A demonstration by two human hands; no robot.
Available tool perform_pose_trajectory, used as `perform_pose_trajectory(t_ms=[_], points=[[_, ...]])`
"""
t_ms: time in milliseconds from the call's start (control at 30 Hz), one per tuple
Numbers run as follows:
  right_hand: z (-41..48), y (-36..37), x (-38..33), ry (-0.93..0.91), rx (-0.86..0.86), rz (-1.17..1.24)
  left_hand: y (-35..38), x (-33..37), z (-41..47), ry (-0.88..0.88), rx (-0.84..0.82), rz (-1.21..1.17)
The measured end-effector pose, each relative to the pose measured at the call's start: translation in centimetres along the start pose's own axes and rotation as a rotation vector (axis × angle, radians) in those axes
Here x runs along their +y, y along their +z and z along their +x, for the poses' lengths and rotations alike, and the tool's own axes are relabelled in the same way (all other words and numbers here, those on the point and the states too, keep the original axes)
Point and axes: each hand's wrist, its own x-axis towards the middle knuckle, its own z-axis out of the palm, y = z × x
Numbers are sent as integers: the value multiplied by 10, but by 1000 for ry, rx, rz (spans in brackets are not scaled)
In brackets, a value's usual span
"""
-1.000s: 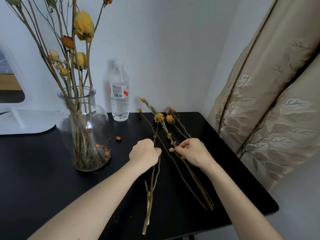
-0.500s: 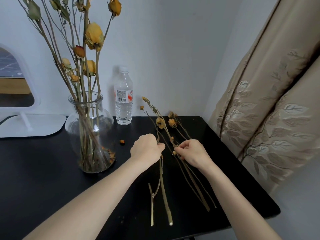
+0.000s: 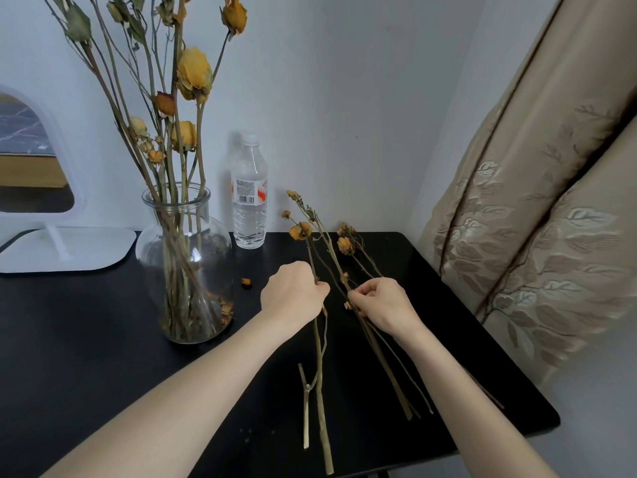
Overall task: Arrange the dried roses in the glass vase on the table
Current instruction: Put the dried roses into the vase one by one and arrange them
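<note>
1. The left hand (image 3: 293, 294) is clenched around a thin dried rose stem with a small yellow bloom (image 3: 319, 357); the knuckles are turned up and the forearm is stretched across the matte black table (image 3: 86, 339).
2. The right hand (image 3: 384, 305) is pinched, thumb against fingertips, on a bundle of dry, woody rose stems lying on the table (image 3: 386, 360); the wrist is held just above them.
3. The held stem is stiff, pale green-brown and forked near its cut end; the blooms are papery and shrivelled.
4. A round-bellied clear glass vase (image 3: 184, 270) stands to the left of the hands, filled with tall dried yellow roses (image 3: 193, 74), crumbled petals gathered at its bottom.
5. A clear plastic water bottle (image 3: 249, 198) stands behind, and a beige embossed curtain (image 3: 534, 219) hangs at the right.
6. Compared with a second earlier, the left-hand stem has been raised at its bloom end and swung more upright.
</note>
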Motion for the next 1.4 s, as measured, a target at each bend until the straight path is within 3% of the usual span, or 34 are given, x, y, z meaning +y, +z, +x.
perform_pose_trajectory(t_ms=[200,533,667,867,1067,1400], points=[[0,2,1,-2,21,-3,-5,-4,-3,-14,2,82],[2,7,3,-6,-17,-12,-13,7,-11,212,-125,630],[1,7,3,-6,-21,-4,-11,13,-10,199,-186,710],[1,6,5,13,-25,-6,-8,7,-10,129,-198,655],[1,6,5,18,-4,-5,-18,-10,-7,-8,-143,440],[0,16,-3,-31,-52,9,-38,-22,-12,-44,-40,187]])
